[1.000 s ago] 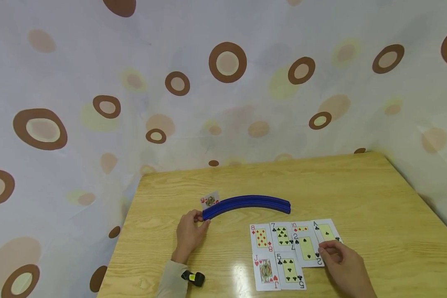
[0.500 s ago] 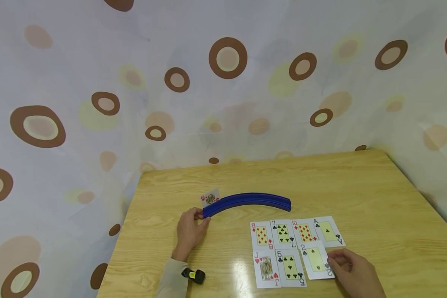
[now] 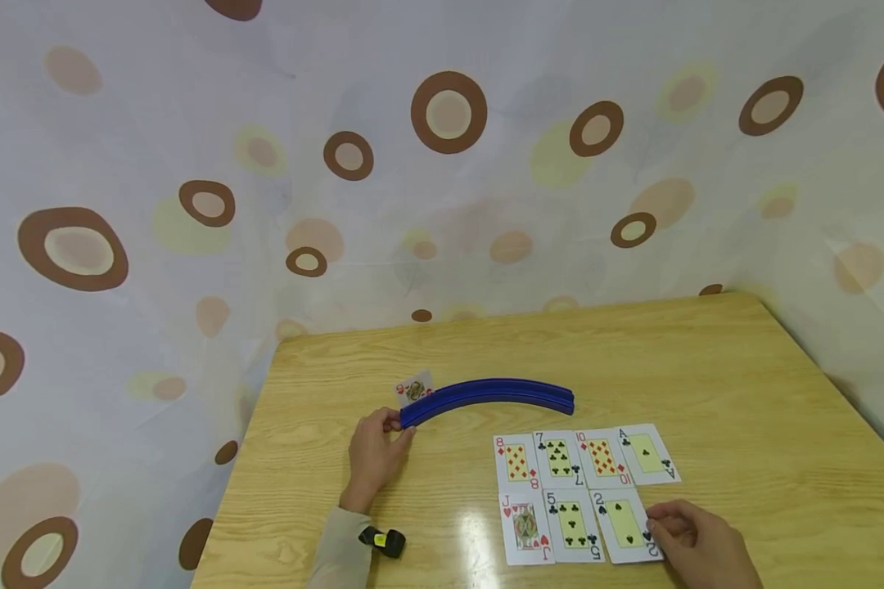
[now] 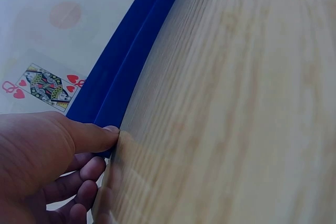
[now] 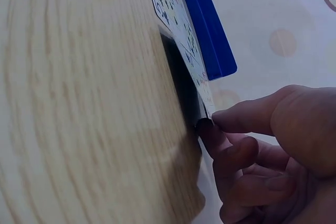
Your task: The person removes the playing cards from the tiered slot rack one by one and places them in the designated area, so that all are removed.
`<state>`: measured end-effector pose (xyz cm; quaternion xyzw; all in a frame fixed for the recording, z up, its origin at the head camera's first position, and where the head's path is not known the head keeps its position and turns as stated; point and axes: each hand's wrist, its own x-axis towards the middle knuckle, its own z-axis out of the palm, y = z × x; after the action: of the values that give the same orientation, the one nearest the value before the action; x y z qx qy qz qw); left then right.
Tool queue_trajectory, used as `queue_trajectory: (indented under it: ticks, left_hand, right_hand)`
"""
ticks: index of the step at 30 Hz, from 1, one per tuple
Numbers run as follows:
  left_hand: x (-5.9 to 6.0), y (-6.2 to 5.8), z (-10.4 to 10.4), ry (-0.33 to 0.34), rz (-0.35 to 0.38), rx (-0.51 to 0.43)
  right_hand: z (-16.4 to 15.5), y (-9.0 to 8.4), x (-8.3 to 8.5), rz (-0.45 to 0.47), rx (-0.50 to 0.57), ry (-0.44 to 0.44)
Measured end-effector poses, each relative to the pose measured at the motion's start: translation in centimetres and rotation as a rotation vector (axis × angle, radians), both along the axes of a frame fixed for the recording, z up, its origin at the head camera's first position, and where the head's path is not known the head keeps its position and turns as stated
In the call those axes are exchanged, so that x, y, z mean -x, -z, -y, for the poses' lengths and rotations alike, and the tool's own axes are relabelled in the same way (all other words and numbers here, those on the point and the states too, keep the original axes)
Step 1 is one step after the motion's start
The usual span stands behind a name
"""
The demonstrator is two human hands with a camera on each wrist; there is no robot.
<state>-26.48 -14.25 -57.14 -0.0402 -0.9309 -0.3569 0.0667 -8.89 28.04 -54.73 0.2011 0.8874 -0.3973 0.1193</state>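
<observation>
My left hand [image 3: 374, 456] grips the left end of a curved blue card holder [image 3: 493, 393], thumb on its front face in the left wrist view. Upright at that end of the holder stands a queen of hearts [image 3: 414, 389], its lower part hidden. My right hand [image 3: 701, 541] pinches the right edge of a two of spades [image 3: 619, 525] between thumb and finger. In the right wrist view, the pinched card edge [image 5: 203, 103] is tilted up a little, with a dark shadow under it. The two lies at the right of the front row, beside a five of clubs [image 3: 573, 532].
Left of the five lies a jack of hearts [image 3: 523, 528]. The back row has an eight of diamonds [image 3: 516, 462], a seven of clubs [image 3: 557, 458], a ten of diamonds [image 3: 602, 458] and an ace of clubs [image 3: 645, 454]. A patterned cloth [image 3: 486, 188] surrounds the wooden table [image 3: 324, 368].
My right hand has drawn the two of spades toward me and slightly right, off the ten of diamonds and down beside the five of clubs. My left hand stays at the holder's end.
</observation>
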Motion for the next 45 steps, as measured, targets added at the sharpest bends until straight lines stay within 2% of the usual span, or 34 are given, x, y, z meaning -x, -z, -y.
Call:
queue_trajectory:
  ticks: [22, 31, 45]
  left_hand:
    - [0.3, -0.1, 0.0, 0.0, 0.004, 0.007]
    - [0.2, -0.1, 0.1, 0.002, 0.006, 0.0]
    - [0.0, 0.0, 0.1, -0.005, 0.007, -0.01]
  right_hand:
    - [0.1, -1.0, 0.2, 0.016, -0.065, 0.044]
    - [1.1, -1.0, 0.6, -0.006, -0.035, 0.055]
    - [2.7, -1.2, 1.5, -0.076, -0.076, 0.03]
